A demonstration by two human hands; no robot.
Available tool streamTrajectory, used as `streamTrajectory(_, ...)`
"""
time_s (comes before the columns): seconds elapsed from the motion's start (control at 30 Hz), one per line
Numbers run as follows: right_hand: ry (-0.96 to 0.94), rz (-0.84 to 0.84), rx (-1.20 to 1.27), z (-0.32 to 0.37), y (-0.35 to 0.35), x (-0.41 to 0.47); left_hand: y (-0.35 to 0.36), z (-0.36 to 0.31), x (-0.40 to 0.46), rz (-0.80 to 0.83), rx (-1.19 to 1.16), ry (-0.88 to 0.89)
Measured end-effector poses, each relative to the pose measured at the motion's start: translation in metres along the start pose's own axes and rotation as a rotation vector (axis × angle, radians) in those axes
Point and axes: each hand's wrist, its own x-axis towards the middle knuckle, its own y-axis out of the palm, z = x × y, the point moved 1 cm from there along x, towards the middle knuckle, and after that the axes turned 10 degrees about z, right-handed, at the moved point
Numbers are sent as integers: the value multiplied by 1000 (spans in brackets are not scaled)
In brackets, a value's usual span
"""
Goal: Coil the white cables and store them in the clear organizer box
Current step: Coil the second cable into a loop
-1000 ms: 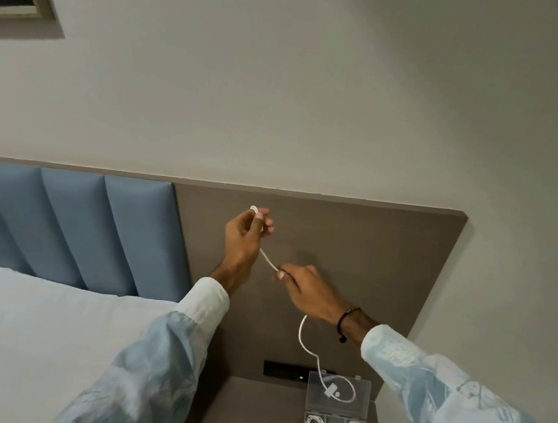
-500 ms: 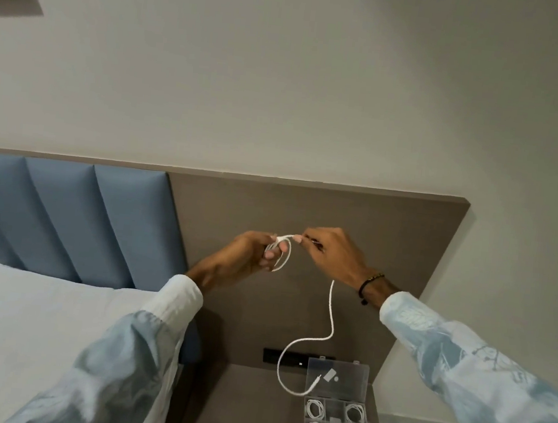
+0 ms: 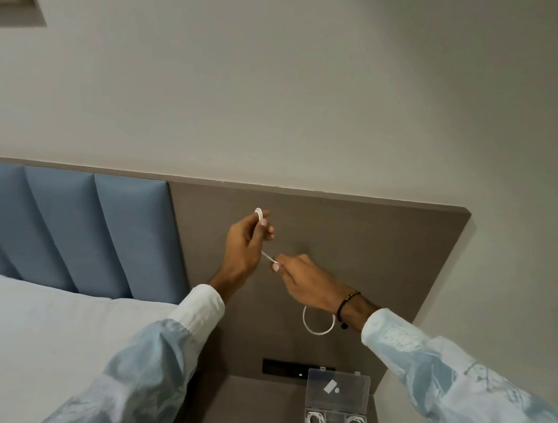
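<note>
Left hand pinches a small loop of white cable at its fingertips. Right hand, at 4 o'clock from the left, pinches the same cable; slack loops beneath its wrist. Clear organizer box stands open at 6 o'clock, with 3 coiled cables visible in its compartments.

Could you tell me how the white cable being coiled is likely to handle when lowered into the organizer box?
Probably floppy: the white cable sags in a loop below the right hand. Likely light, since the left hand holds it pinched by fingertips. It may spring open once released.
</note>
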Motion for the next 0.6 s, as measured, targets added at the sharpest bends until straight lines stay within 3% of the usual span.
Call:
streamTrajectory(0.13, 14, 6, -73, -3, -23, 3, -4, 19, -9, 242, 453, 126)
streamTrajectory(0.27, -4, -58, -77, -12, -46, 2, -6, 15, -14, 490, 450, -72)
streamTrajectory(0.43, -30, -160, 11, -33, -62, 0, -15, 3, -14, 694, 12, -329)
streamTrajectory(0.6, 19, -276, 151, -43, -41, -12, -23, -13, -11, 551, -710, -474)
